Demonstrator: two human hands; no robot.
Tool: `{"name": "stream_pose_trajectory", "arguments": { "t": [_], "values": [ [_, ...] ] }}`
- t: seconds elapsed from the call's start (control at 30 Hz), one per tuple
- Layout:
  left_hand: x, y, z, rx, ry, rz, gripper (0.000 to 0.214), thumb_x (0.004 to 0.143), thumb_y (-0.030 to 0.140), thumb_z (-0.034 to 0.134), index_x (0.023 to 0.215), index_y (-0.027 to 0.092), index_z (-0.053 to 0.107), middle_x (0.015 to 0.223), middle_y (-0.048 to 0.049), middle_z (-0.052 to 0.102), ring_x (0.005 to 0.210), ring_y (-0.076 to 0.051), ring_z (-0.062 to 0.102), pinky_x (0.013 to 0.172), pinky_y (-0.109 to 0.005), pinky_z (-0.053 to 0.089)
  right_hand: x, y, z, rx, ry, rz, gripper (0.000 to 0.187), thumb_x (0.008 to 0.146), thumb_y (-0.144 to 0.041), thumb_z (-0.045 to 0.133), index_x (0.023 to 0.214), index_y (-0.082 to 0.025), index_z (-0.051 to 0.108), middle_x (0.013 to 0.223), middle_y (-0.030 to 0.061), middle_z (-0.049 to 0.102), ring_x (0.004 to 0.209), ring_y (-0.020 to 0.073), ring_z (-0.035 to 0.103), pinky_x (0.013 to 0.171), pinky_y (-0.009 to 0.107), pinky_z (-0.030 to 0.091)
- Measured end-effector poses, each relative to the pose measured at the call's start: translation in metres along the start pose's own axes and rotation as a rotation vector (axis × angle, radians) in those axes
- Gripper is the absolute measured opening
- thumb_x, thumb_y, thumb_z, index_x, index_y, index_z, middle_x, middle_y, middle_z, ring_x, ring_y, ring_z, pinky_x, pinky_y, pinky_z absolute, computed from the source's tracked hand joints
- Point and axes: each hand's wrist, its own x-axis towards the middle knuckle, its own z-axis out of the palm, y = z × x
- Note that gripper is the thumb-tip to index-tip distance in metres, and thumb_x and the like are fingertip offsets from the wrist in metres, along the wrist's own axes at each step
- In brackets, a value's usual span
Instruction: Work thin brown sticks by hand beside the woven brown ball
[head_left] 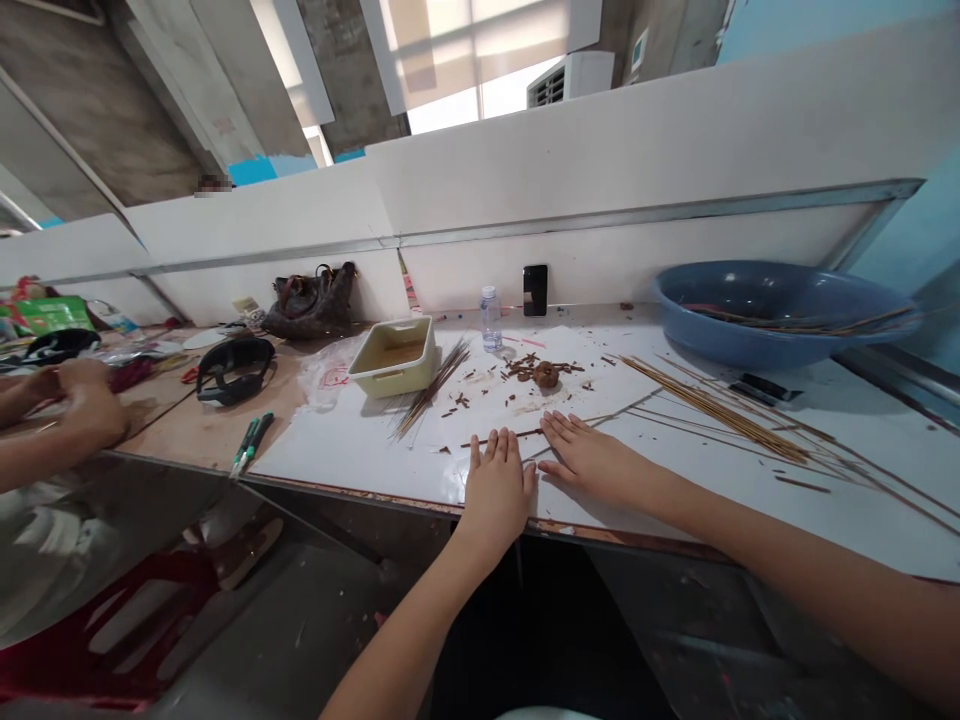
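My left hand [496,485] lies palm down near the table's front edge, fingers stretched forward. Flat beside it is my right hand [589,455], its fingers pointing left and away. A thin stick with a dark brown coating [529,433] runs crosswise under the fingertips of both hands; parts of it are hidden. Just beyond them sits a rough lump of brown paste [546,375], with many small brown pieces [517,370] scattered around it. On the right lies a bundle of thin tan sticks [712,410], with looser sticks around it.
A yellowish tub [391,381] of brownish contents stands left, beside grey-brown thin sticks [435,388]. Behind are a water bottle [491,322] and a phone [535,290]. A blue basin [750,345] holding sticks is at right. Green-handled pliers [251,443] lie left, near another person's hands [86,395].
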Motion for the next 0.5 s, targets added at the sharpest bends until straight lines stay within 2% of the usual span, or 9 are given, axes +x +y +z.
{"name": "stream_pose_trajectory", "arguments": {
  "t": [0.27,0.5],
  "values": [
    [-0.0043,0.0015,0.0017,-0.01,-0.003,0.003,0.063,0.119,0.041,0.032,0.17,0.006,0.045,0.175,-0.0191,0.044,0.167,-0.032,0.038,0.141,-0.06,0.021,-0.0091,-0.0002,0.003,0.041,0.023,-0.005,0.09,0.114,-0.07,0.031,0.175,-0.003,0.034,0.175,0.0281,0.042,0.164,0.0408,0.04,0.134,0.06,0.037],
    [-0.0044,0.0001,0.0032,0.003,0.016,0.006,0.063,0.118,0.042,0.031,0.168,0.006,0.048,0.174,-0.0195,0.047,0.166,-0.032,0.041,0.141,-0.058,0.022,-0.0084,-0.0053,0.0039,0.027,0.006,0.028,0.092,0.114,-0.07,0.03,0.173,-0.001,0.037,0.175,0.0286,0.041,0.165,0.0392,0.038,0.136,0.056,0.035]
  ]
}}
